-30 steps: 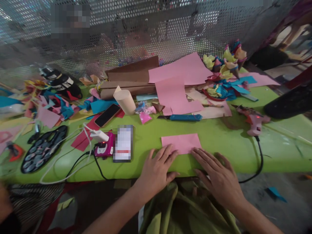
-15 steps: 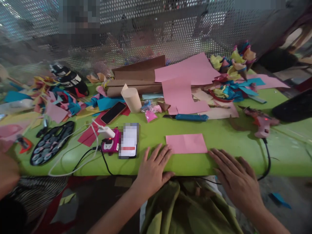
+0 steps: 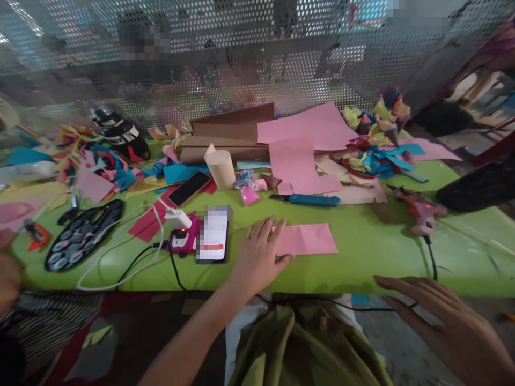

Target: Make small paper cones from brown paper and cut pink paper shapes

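A creased pink paper rectangle (image 3: 308,239) lies flat on the green table (image 3: 358,262). On its left end rests my left hand (image 3: 261,249), fingers extended and touching the paper, not gripping it. My right hand (image 3: 434,311) is apart from the paper, at the table's front edge on the right, with its fingers stretched out and nothing in them. Behind the paper lies a blue utility knife (image 3: 314,200), its blade end pointing left. A pink glue gun (image 3: 424,214) with a red light stands to the right, its cord running down over the front edge.
Left of my left hand are a phone (image 3: 214,235), a magenta power adapter (image 3: 184,238) with cables, and a dark phone (image 3: 189,188). A paper roll (image 3: 221,169), large pink sheets (image 3: 301,128) and coloured scraps line the back. A dark cylindrical object (image 3: 478,182) stands at the right.
My right hand has left the paper's right end and moved right and toward me. My left hand has shifted slightly up, farther onto the paper's left end. The camera view has shifted a little.
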{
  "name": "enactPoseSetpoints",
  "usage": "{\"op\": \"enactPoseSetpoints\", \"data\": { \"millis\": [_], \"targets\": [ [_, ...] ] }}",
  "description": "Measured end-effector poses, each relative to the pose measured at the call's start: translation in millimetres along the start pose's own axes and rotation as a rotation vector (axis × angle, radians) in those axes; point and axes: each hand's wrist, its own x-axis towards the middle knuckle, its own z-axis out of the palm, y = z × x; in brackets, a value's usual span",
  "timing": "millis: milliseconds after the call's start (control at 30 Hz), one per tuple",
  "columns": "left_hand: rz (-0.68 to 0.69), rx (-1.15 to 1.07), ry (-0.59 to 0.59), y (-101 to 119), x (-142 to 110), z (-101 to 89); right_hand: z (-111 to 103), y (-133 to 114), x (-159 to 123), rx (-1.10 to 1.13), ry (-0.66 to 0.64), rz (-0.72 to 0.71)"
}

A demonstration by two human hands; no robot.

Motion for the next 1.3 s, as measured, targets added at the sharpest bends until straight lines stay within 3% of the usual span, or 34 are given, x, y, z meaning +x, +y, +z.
{"op": "enactPoseSetpoints", "data": {
  "millis": [267,533,800,1033,1300],
  "targets": [
    [0.056,-0.039,-0.06,6.5,22.4,-0.1,41.6,14.1,49.7,0.174,-0.03,0.098],
    [0.105,0.001,-0.012,9.6,24.7,-3.9,84.1,28.7,79.7,0.178,-0.094,0.154],
    [0.164,0.043,0.14,12.1,23.2,-4.6,67.9,6.1,81.5,0.483,-0.057,0.234],
    [0.125,-0.008,0.246,11.3,25.3,-5.4,55.4,-9.2,87.6,0.528,-0.036,0.187],
    [0.13,-0.072,0.33,15.1,21.1,-6.0,62.7,-11.2,94.7,0.581,0.113,0.457]
  ]
}}
